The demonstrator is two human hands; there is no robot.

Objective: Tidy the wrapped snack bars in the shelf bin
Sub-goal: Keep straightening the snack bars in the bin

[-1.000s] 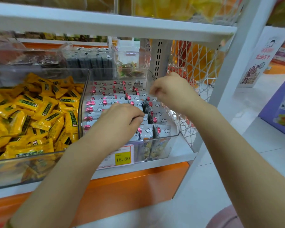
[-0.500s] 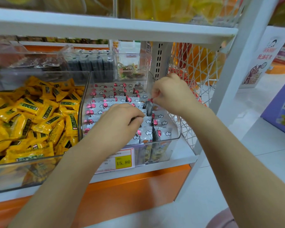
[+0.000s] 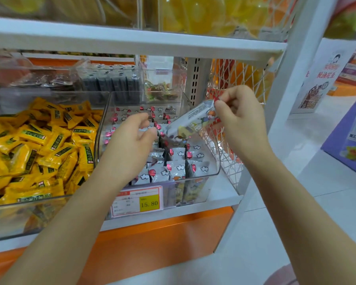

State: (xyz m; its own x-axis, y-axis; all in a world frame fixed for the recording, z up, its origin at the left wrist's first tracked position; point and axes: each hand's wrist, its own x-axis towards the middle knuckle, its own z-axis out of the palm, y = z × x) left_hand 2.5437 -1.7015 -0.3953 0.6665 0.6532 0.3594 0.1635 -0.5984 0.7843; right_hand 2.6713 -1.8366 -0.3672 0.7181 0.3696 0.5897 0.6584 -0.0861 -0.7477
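Note:
A clear plastic shelf bin (image 3: 213, 173) holds several white wrapped snack bars (image 3: 179, 155) printed with clouds and red dots, standing in rows. My right hand (image 3: 237, 118) pinches one end of a wrapped snack bar (image 3: 190, 120) and holds it tilted above the bin's right side. My left hand (image 3: 130, 140) hovers over the middle of the bin with fingers loosely curled, holding nothing, fingertips close to the lifted bar's lower end.
A bin of yellow wrapped sweets (image 3: 39, 145) sits to the left. A price tag reading 15.80 (image 3: 138, 201) hangs on the bin's front. White wire mesh (image 3: 232, 157) closes the shelf's right side. A white shelf board (image 3: 132, 41) runs overhead. More clear bins (image 3: 111, 83) stand behind.
My right hand has pulled one snack bar up out of the rows and lifted it to the right. My left hand has risen off the bars and opened.

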